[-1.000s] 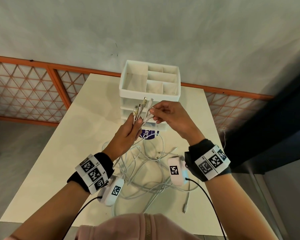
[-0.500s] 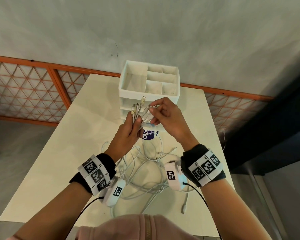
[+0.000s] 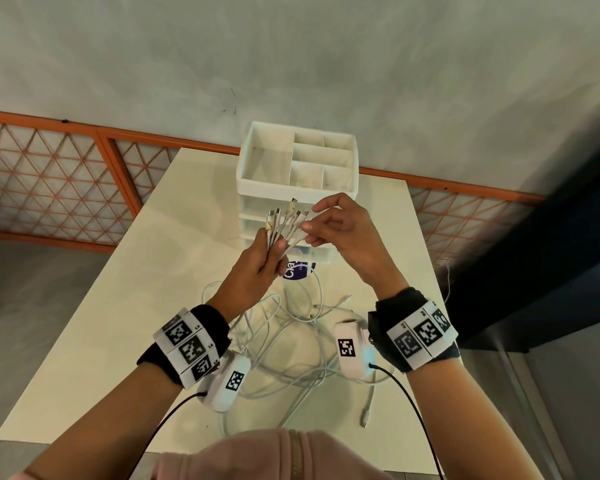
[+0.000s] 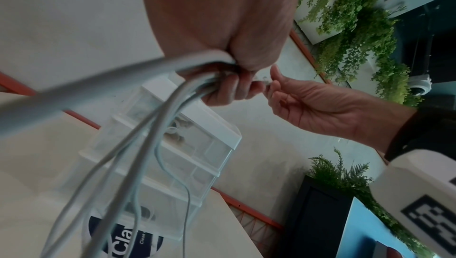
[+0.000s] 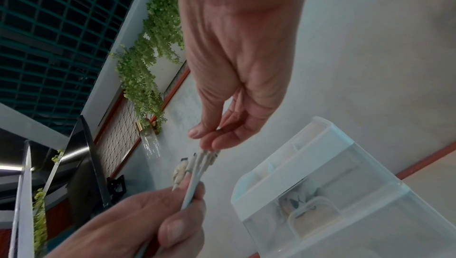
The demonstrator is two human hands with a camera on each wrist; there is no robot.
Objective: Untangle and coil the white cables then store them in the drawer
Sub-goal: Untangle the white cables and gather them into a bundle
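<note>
My left hand [image 3: 272, 249] is raised above the table and grips a bunch of white cables [image 3: 281, 230] just below their connector ends, which fan out upward. Thumb and fingers of my right hand [image 3: 310, 220] pinch one connector end [image 5: 209, 154] of that bunch. Below the fist the cables [image 4: 148, 135] hang down into a loose tangle [image 3: 291, 344] lying on the table. The white drawer unit [image 3: 246, 178] stands just behind my hands, its translucent drawers [image 5: 345, 194] pushed in.
The cream table [image 3: 118, 306] ends at a wall with an orange-framed lattice panel [image 3: 49, 188]. One loose cable end [image 3: 366, 415] lies near the table's front right. A dark cabinet [image 3: 534, 258] stands to the right. The unit's top tray [image 3: 355, 168] has several compartments.
My right fingers have shifted slightly among the connector ends. The left hand keeps its grip on the bunch in about the same place.
</note>
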